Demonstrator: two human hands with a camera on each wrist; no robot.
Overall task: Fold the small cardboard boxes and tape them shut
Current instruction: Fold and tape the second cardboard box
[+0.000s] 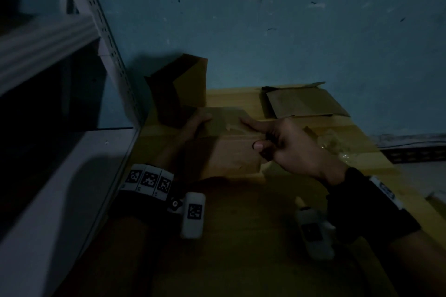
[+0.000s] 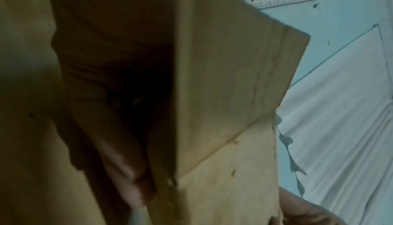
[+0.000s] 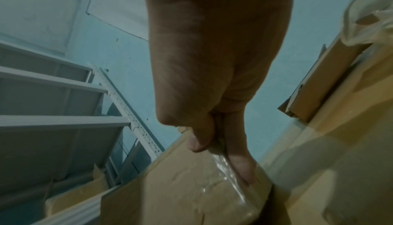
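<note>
A small brown cardboard box (image 1: pixel 229 152) stands on the yellow table top (image 1: pixel 241 224) in dim light. My left hand (image 1: pixel 195 125) grips its left side, thumb lying on the top. In the left wrist view the fingers (image 2: pixel 119 161) lie along the box wall (image 2: pixel 223 94). My right hand (image 1: pixel 284 144) reaches over from the right with its index finger stretched out on the box top and its thumb against the front face. That finger presses a strip of clear tape (image 3: pixel 223 166) at the top edge of the box (image 3: pixel 180 186). The tape roll is not visible.
An open box with raised flaps (image 1: pixel 178 89) stands behind on the left. A flattened box (image 1: pixel 304 103) lies at the back right, with crumpled clear plastic (image 1: pixel 333 142) near it. A grey metal shelf rack (image 1: pixel 48 55) borders the left side. A blue wall is behind.
</note>
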